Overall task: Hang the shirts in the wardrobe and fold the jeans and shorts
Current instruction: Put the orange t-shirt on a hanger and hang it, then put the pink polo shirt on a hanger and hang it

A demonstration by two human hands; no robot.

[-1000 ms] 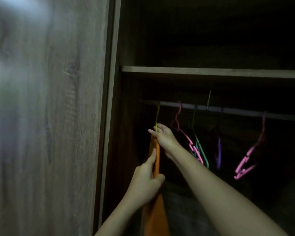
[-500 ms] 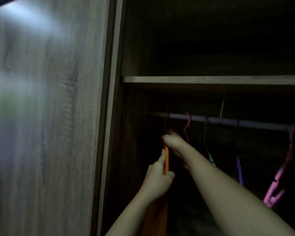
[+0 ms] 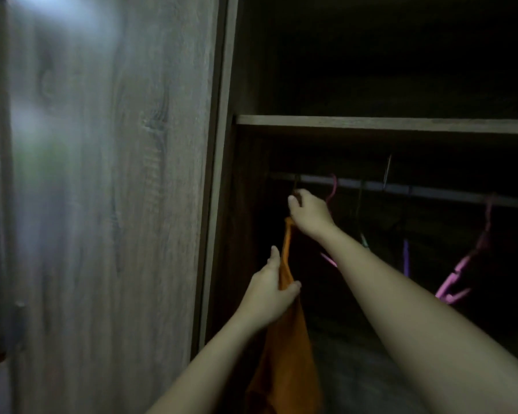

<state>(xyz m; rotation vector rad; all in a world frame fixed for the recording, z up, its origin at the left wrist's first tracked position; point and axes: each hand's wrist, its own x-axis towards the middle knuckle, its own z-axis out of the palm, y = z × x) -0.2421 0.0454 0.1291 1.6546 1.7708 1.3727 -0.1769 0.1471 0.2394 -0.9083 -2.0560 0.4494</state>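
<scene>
Orange shirt hangs below the left end of the grey metal rail, close to the wardrobe's side wall. The right hand curls round its thin hanger hook (dim here), and the left hand grips the fabric lower down. Bare pink plastic hangers hang well apart, rightward.

A metal rail carries bare plastic hangers: a pink hanger, a purple hanger, and a tilted second pink hanger farther right. A wooden shelf runs above the rail.
</scene>
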